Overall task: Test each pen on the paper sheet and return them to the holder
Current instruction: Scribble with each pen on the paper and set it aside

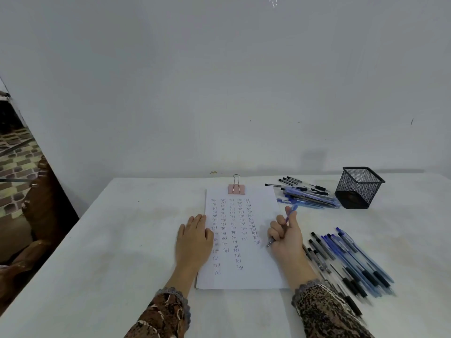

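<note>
Mesh holder (358, 189): empty | right hand (286, 236) grip: blue pen (283, 226)

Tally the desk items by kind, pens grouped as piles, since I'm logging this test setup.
White paper sheet covered in written words: 1
Pink metal binder clip: 1
Black wire-mesh pen holder: 1
Loose pen piles: 2, far and near
Blue pen held in the right hand: 1
Total: 6
</note>
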A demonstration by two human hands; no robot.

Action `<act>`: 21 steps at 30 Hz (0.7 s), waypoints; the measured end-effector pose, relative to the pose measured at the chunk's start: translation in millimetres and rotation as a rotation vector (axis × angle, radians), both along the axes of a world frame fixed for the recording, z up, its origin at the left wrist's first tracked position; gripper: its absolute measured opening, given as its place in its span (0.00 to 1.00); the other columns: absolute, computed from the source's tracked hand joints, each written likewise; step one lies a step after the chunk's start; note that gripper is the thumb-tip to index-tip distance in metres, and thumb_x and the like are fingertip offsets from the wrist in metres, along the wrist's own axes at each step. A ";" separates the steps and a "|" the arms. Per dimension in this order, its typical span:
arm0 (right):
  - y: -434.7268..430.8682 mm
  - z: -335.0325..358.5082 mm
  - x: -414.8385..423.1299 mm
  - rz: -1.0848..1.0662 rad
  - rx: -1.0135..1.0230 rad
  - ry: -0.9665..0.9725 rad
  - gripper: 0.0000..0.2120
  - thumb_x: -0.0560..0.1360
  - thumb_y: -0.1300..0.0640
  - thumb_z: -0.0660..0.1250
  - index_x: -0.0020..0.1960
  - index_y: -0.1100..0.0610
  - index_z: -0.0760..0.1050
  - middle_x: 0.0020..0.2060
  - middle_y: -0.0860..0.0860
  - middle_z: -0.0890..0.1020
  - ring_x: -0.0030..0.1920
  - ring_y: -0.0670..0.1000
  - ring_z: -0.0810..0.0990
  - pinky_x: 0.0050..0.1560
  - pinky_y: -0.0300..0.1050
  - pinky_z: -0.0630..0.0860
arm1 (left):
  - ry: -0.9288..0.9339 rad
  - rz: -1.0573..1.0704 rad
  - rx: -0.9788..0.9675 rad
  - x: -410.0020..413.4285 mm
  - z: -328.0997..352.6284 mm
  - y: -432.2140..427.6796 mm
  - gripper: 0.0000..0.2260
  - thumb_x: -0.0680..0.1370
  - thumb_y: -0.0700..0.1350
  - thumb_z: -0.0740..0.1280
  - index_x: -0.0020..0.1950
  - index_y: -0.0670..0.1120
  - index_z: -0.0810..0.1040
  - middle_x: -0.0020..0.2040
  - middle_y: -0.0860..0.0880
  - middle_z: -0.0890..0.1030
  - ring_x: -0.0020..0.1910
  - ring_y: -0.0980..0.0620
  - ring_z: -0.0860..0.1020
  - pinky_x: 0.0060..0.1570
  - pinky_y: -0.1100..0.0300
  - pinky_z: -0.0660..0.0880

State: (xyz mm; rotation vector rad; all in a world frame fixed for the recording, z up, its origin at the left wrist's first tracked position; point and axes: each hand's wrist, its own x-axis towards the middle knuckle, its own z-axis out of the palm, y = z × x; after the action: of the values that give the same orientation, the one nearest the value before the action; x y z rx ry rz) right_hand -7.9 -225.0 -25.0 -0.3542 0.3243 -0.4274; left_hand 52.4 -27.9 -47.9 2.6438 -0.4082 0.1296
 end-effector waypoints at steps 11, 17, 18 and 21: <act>6.6 6.8 1.0 -0.041 -0.128 0.216 0.11 0.82 0.55 0.52 0.42 0.54 0.66 0.18 0.44 0.58 0.16 0.42 0.54 0.16 0.31 0.50 | 0.005 -0.001 0.013 -0.9 0.6 0.2 0.22 0.81 0.47 0.49 0.75 0.46 0.56 0.76 0.51 0.57 0.75 0.54 0.52 0.74 0.55 0.47; 8.2 10.5 -4.1 0.005 -0.159 0.213 0.12 0.81 0.59 0.53 0.39 0.54 0.65 0.17 0.45 0.58 0.16 0.41 0.54 0.16 0.30 0.50 | -0.005 0.002 0.014 -1.4 0.0 0.8 0.22 0.81 0.47 0.49 0.75 0.47 0.56 0.76 0.51 0.58 0.75 0.54 0.52 0.74 0.55 0.48; 7.3 10.2 -5.6 0.020 -0.136 0.200 0.13 0.80 0.59 0.53 0.37 0.54 0.64 0.17 0.45 0.58 0.15 0.41 0.54 0.16 0.30 0.50 | -0.006 0.004 0.011 -1.6 0.0 0.9 0.22 0.81 0.47 0.49 0.75 0.47 0.56 0.76 0.52 0.58 0.75 0.54 0.52 0.74 0.56 0.48; 3.1 6.4 -8.6 0.089 -0.044 0.120 0.16 0.80 0.53 0.56 0.34 0.54 0.64 0.17 0.45 0.58 0.14 0.42 0.54 0.15 0.32 0.49 | -0.002 0.009 0.001 -3.0 0.7 0.2 0.22 0.81 0.47 0.49 0.75 0.47 0.56 0.76 0.52 0.57 0.75 0.54 0.52 0.74 0.56 0.48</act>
State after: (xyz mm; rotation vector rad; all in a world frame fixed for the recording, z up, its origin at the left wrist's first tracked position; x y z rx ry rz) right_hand -16.5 -221.9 -18.5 -0.4363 0.4150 -0.3271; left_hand 49.5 -27.7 -47.2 2.6466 -0.3968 0.1355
